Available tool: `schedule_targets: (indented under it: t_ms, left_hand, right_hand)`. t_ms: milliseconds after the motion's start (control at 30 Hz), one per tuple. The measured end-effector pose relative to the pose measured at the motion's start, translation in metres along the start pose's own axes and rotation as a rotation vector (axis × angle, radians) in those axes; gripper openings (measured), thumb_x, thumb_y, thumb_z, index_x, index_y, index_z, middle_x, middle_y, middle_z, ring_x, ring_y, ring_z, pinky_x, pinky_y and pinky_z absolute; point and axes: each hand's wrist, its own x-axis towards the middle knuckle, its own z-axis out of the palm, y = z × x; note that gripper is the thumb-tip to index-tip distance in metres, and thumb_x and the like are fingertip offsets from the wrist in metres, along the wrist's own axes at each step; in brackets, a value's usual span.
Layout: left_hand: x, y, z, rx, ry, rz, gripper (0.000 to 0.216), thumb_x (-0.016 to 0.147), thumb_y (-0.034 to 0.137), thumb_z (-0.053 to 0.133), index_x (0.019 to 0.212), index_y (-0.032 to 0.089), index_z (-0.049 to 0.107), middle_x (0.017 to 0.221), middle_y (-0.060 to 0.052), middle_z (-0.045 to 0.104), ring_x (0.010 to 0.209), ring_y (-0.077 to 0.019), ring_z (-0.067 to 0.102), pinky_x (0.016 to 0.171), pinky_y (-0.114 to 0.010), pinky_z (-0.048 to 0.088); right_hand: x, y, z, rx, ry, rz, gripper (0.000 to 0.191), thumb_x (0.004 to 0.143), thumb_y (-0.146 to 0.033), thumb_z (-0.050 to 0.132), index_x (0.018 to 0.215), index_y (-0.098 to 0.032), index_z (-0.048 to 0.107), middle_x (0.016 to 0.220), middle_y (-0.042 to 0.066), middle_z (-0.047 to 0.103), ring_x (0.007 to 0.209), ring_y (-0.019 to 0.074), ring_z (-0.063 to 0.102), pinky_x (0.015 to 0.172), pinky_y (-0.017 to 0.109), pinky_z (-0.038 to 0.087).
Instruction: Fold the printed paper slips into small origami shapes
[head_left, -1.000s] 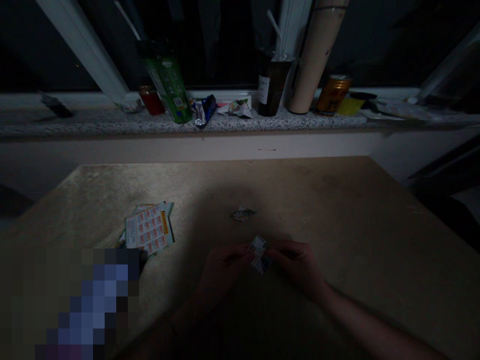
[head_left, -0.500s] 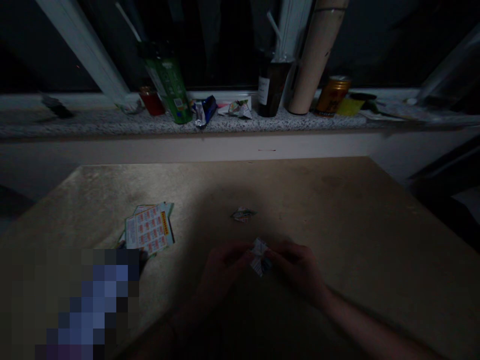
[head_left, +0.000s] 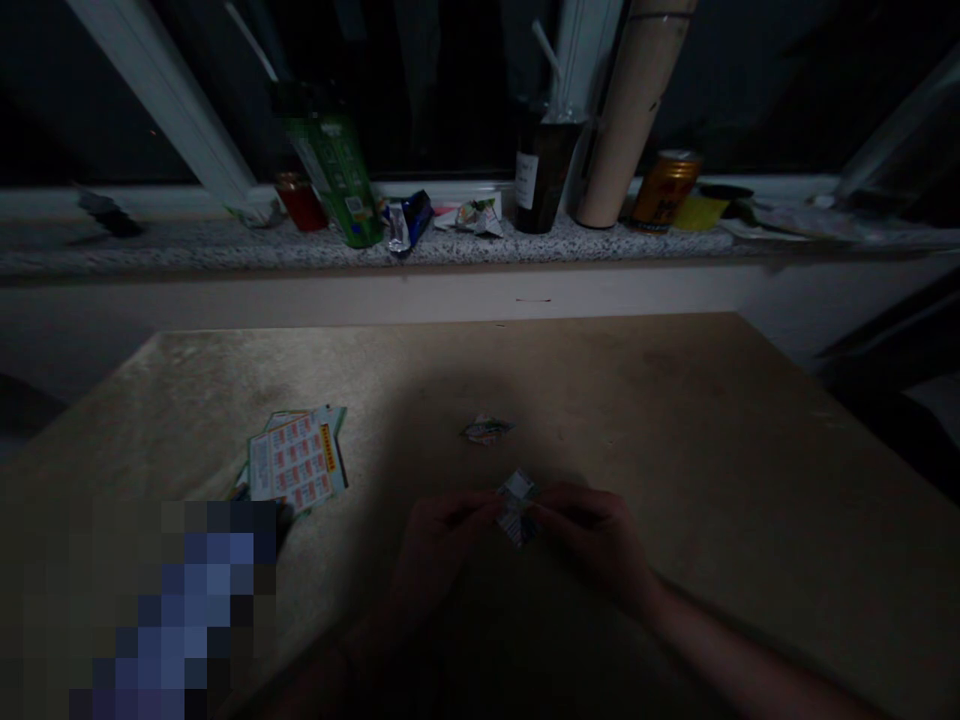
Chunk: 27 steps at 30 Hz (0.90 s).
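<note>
Folded paper piece (head_left: pixel 517 508) shifted slightly; left hand (head_left: pixel 442 545) and right hand (head_left: pixel 592 535) pinched it. Dim light risked a misfold.

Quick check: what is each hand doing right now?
Left hand: pinching the small folded paper piece.
Right hand: pinching the same paper from the other side.

My left hand (head_left: pixel 439 555) and right hand (head_left: pixel 592 540) sit in deep shadow, so my fingertips' grip on the small folded printed paper (head_left: pixel 517 507) is unclear. A pixelated block (head_left: pixel 176 610) hides the table's near-left corner.
</note>
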Motion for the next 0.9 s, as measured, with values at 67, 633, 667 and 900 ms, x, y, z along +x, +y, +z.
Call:
schedule_targets:
  t_ms: [67, 633, 667, 900]
  left_hand:
    - [0.000, 0.000, 0.001, 0.010, 0.024, 0.007, 0.011, 0.074, 0.024, 0.064, 0.075, 0.023, 0.075, 0.081, 0.001, 0.075, 0.079, -0.0208, 0.069, 0.074, -0.028, 0.054]
    - [-0.001, -0.015, -0.001, -0.059, -0.034, 0.026, 0.021, 0.068, 0.018, 0.069, 0.088, 0.021, 0.073, 0.088, -0.002, 0.073, 0.084, -0.0208, 0.068, 0.079, -0.029, 0.052]
    - [-0.001, -0.016, -0.001, -0.061, -0.042, 0.026, 0.022, 0.068, 0.018, 0.069, 0.089, 0.021, 0.073, 0.088, -0.002, 0.073, 0.083, -0.0209, 0.068, 0.079, -0.030, 0.052]
    - [-0.002, -0.011, 0.002, -0.038, -0.076, 0.037, 0.027, 0.064, 0.020, 0.075, 0.091, 0.019, 0.072, 0.093, -0.003, 0.072, 0.088, -0.0224, 0.066, 0.083, -0.031, 0.050]
  right_hand:
    - [0.000, 0.000, 0.000, -0.002, 0.002, -0.014, 0.006, 0.074, -0.030, 0.071, 0.076, -0.024, 0.072, 0.075, 0.002, 0.072, 0.068, 0.0165, 0.067, 0.062, 0.027, 0.055]
    - [0.001, 0.004, -0.002, -0.085, -0.112, -0.199, 0.017, 0.080, -0.027, 0.066, 0.097, -0.027, 0.071, 0.089, 0.006, 0.068, 0.078, 0.0166, 0.065, 0.063, 0.026, 0.053]
    - [0.001, 0.003, -0.002, -0.083, -0.116, -0.200, 0.018, 0.079, -0.027, 0.067, 0.097, -0.027, 0.071, 0.089, 0.006, 0.068, 0.078, 0.0165, 0.065, 0.063, 0.026, 0.053]
    - [0.002, 0.000, -0.001, -0.127, -0.159, -0.188, 0.013, 0.082, -0.031, 0.064, 0.087, -0.024, 0.074, 0.082, 0.006, 0.069, 0.073, 0.0161, 0.065, 0.063, 0.025, 0.052]
